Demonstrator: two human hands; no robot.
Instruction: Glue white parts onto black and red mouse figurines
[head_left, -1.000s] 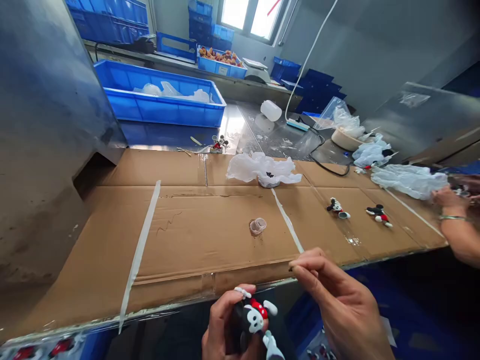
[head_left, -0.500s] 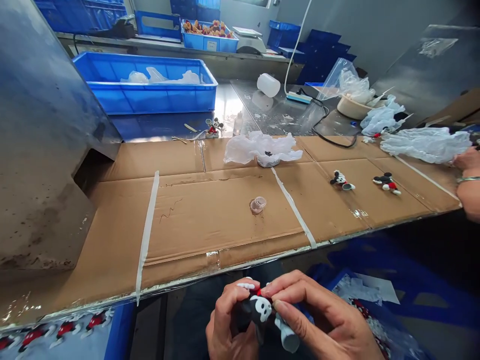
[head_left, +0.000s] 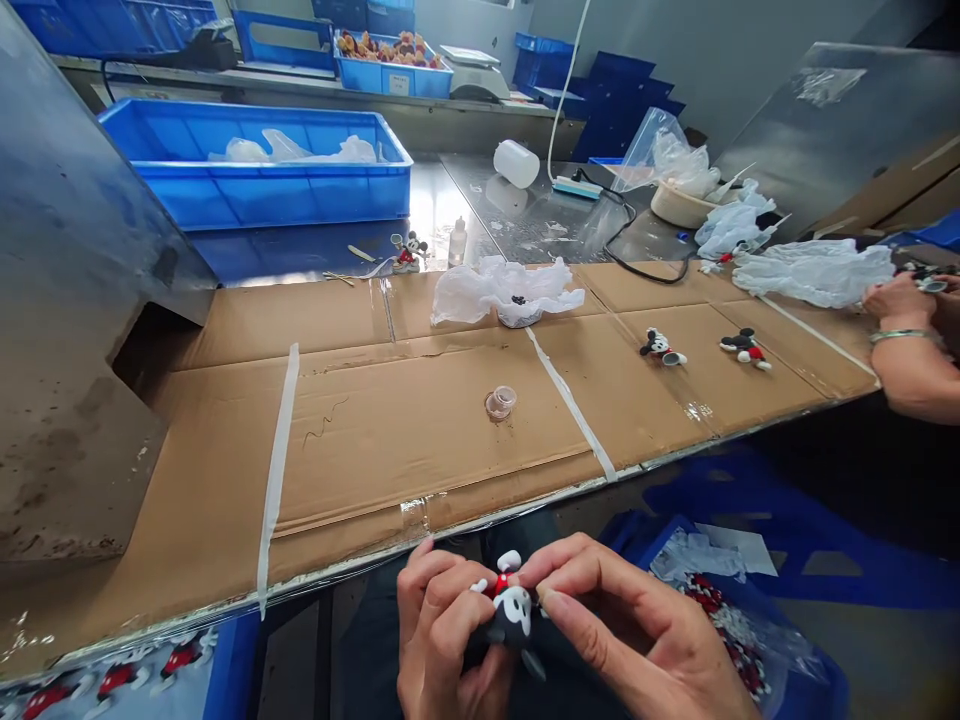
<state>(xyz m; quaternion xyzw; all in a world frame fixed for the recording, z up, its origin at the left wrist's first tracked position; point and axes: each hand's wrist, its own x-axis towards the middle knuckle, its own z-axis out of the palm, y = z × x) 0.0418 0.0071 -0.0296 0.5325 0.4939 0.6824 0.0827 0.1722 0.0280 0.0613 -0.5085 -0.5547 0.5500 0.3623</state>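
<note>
Below the table's near edge, my left hand [head_left: 442, 640] grips a small black, white and red mouse figurine [head_left: 510, 607] from the left. My right hand [head_left: 630, 630] pinches the same figurine from the right with thumb and forefinger. A tiny clear cup [head_left: 500, 402] stands on the cardboard-covered table [head_left: 375, 420] ahead of my hands. Two more mouse figurines [head_left: 658, 347] [head_left: 745, 347] lie on the cardboard to the right.
A crumpled white plastic bag [head_left: 506, 290] lies mid-table, another figurine [head_left: 407, 252] behind it. A blue crate [head_left: 255, 185] sits at the back left. A co-worker's hand [head_left: 896, 300] with a bracelet works at the right. A blue bin [head_left: 735, 620] with figurines sits by my knees.
My right hand came down from the table edge to the figurine and now pinches it. My head has tilted down, so the table sits higher in view.
</note>
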